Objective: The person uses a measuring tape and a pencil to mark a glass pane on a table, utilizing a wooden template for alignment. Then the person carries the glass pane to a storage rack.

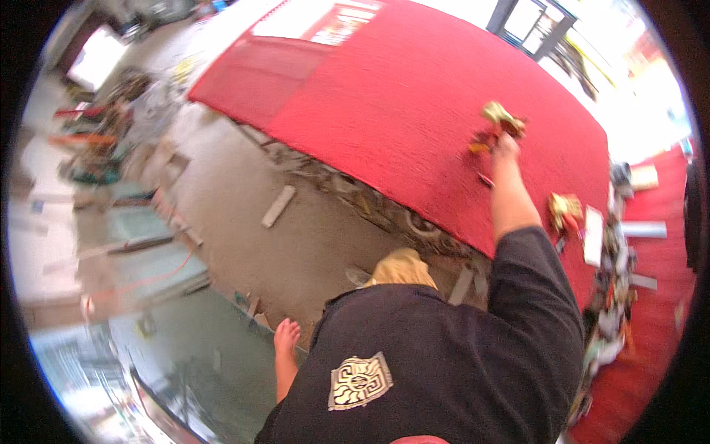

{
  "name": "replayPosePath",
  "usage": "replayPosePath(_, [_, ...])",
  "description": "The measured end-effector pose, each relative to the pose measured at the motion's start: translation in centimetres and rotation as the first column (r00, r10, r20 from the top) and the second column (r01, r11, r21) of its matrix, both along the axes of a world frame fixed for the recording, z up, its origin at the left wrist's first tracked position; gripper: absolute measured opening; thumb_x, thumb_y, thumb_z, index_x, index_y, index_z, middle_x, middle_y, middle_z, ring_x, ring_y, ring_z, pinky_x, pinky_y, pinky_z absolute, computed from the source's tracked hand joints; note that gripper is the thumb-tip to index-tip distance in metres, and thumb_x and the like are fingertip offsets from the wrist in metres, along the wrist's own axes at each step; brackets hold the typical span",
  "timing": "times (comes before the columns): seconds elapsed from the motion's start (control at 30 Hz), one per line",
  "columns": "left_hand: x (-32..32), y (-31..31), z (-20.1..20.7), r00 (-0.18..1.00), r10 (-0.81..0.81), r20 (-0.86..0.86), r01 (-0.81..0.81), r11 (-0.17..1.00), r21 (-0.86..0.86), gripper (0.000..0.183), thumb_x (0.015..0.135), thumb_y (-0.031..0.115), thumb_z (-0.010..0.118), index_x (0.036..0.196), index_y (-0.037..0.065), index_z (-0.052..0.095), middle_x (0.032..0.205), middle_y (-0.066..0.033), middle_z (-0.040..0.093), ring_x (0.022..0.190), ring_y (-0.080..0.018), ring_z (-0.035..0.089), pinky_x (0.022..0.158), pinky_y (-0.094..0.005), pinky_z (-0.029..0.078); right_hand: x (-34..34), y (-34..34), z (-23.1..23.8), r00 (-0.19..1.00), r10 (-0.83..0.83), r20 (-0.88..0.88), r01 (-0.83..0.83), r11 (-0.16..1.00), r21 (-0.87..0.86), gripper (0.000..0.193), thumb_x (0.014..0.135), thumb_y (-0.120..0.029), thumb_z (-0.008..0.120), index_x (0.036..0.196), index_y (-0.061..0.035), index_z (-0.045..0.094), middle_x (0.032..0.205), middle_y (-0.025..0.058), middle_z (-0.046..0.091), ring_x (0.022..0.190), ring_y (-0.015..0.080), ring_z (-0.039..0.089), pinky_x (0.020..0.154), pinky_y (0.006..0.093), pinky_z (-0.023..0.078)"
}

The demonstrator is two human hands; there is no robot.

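Note:
My right arm reaches out over a large red-covered table [384,89]. At its end, my right hand [506,145] is closed on a yellow-and-red hand tool [504,118]; blur hides its exact kind. An orange part shows beside the hand, low over the red surface. Another yellow-and-red tool [565,210] lies near the table's right end, with a pale flat strip [593,237] next to it. My left hand [287,337] hangs low at my side, fingers stretched out, holding nothing.
A dark glassy panel [200,362] stands close on my left. One short board [279,206] lies on the floor. Clutter lines the table's underside and right end, beside a red ribbed surface [651,296]. Tools and scraps [96,140] are piled at far left.

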State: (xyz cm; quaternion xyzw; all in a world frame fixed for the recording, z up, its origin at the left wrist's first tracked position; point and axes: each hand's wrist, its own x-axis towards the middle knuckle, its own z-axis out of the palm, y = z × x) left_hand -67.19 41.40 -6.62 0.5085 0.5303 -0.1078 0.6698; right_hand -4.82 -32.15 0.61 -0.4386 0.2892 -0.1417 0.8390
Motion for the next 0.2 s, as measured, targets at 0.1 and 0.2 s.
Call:
replayPosePath(0.1, [-11.1, 5.9, -6.1, 0.996, 0.039, -0.079, -0.047, 0.994, -0.095, 0.045, 0.111, 0.036, 0.054, 0.147, 0.009, 0.055, 0.12, -0.0073, 0.071, 0.103, -0.0212, 0.069, 0.09, -0.0363, 0.055, -2.3, 3.6, -1.0, 0.995, -0.094, -0.014, 0.095, 0.991, 0.096, 0.024, 0.113, -0.03, 0.049, 0.13, -0.0165, 0.06, 0.115, 0.0075, 0.071, 0.092, 0.0281, 0.069, 0.076, 0.042, 0.056])
replayPosePath(0.2, [-10.0, 4.8, -8.4, 0.988, -0.152, -0.021, 0.133, 0.917, -0.377, 0.046, 0.111, 0.036, 0.054, 0.15, 0.011, 0.053, 0.129, -0.0087, 0.068, 0.11, -0.0229, 0.067, 0.095, -0.0421, 0.054, -3.3, 1.8, 3.2, 0.992, -0.047, 0.116, 0.043, 0.998, 0.041, 0.03, 0.114, -0.036, 0.048, 0.134, -0.0172, 0.059, 0.121, 0.0085, 0.073, 0.094, 0.0292, 0.071, 0.071, 0.045, 0.057])
